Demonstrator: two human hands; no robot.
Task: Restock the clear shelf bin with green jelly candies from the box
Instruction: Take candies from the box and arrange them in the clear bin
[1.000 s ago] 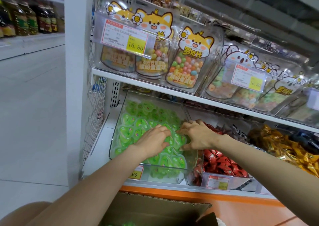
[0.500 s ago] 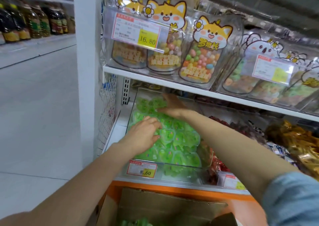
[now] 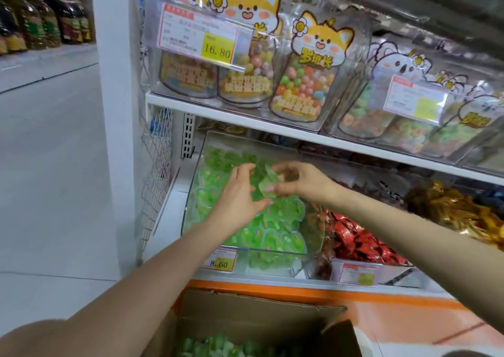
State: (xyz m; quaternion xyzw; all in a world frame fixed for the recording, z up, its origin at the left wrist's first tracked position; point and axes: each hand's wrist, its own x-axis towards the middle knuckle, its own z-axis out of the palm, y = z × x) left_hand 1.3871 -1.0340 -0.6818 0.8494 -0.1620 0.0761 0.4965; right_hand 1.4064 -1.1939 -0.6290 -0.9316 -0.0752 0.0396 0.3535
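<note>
Hands (image 3: 240, 193) (image 3: 297, 179) over clear bin (image 3: 191, 193), w/ shelf edge (image 3: 272, 127) close above.

Both my bare forearms reach up and forward, converging near the centre of the frame. My left hand (image 3: 240, 193), coming in from 7 o'clock, is spread with the palm turned toward 3 o'clock, fingers loosely extended and thumb pointing up. My right hand (image 3: 297, 179), entering from 4 o'clock, has its fingers curled with thumb and fingertips pinched together. The two hands sit just beside each other, fingertips nearly meeting. Motion blur softens both.
</note>
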